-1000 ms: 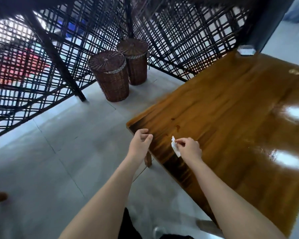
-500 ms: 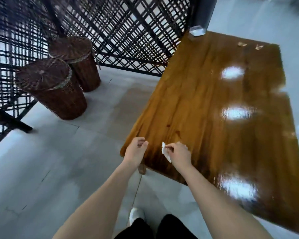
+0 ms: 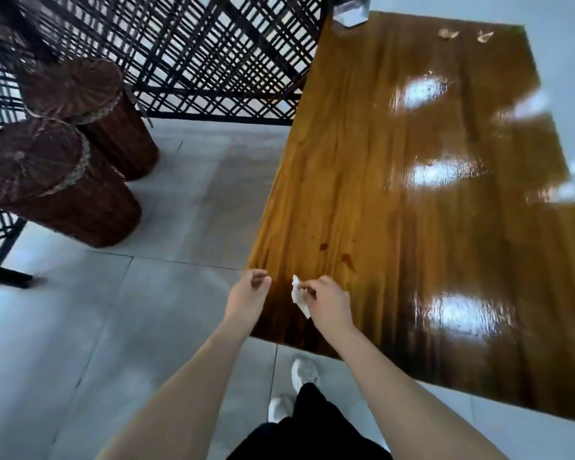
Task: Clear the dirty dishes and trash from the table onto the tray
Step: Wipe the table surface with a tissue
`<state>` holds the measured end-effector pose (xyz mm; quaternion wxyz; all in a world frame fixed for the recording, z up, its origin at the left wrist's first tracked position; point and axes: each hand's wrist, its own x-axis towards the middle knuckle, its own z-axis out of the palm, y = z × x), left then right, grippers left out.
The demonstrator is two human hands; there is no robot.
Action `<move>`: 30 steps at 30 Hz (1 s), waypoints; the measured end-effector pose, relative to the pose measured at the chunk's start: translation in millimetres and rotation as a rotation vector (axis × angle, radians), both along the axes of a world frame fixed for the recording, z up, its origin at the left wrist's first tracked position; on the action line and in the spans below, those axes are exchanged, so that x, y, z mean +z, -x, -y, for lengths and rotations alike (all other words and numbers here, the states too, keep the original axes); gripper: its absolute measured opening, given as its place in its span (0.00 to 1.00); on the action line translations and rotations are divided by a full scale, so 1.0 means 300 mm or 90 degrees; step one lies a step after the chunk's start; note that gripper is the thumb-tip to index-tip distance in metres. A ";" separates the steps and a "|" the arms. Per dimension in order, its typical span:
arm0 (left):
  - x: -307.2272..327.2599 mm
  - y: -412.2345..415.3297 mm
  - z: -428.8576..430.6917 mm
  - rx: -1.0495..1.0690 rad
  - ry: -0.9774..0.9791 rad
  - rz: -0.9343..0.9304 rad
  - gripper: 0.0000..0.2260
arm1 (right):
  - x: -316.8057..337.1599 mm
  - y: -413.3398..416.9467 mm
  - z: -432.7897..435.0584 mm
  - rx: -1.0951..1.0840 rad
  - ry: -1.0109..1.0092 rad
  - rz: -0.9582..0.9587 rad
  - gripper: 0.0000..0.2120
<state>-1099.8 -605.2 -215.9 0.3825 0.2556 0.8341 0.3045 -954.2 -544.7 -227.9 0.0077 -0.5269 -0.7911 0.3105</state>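
Observation:
My right hand (image 3: 329, 302) pinches a small white paper scrap (image 3: 299, 295) between thumb and fingers, over the near left corner of the glossy wooden table (image 3: 412, 227). Just left of it, my left hand (image 3: 248, 293) hovers at that corner with its fingers curled and nothing visible in them. Two small crumpled brownish scraps (image 3: 448, 33) (image 3: 485, 36) lie at the table's far end. A clear glass container (image 3: 349, 13) stands at the far left corner. No tray is in view.
Two lidded wicker baskets (image 3: 63, 190) (image 3: 97, 104) stand on the grey tiled floor to the left. A black lattice screen (image 3: 196, 54) runs behind them up to the table. My shoes (image 3: 292, 390) are on the floor at the table's near edge.
The view has swung right and down, so the whole table and its far scraps now show. Both hands keep the same pose at the table corner, the right still pinching the paper.

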 end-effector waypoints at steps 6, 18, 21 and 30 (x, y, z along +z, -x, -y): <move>-0.005 0.097 -0.022 0.023 -0.013 -0.026 0.10 | -0.019 0.114 0.004 0.027 -0.008 -0.036 0.14; -0.082 0.291 -0.113 -0.122 0.037 0.015 0.12 | -0.061 0.346 0.053 -0.018 -0.037 -0.014 0.12; -0.124 0.315 -0.130 -0.158 0.066 0.039 0.15 | -0.069 0.358 0.077 -0.070 -0.089 0.018 0.12; -0.173 0.283 -0.233 -0.162 0.049 0.109 0.18 | -0.107 0.371 0.053 -0.206 -0.240 0.040 0.09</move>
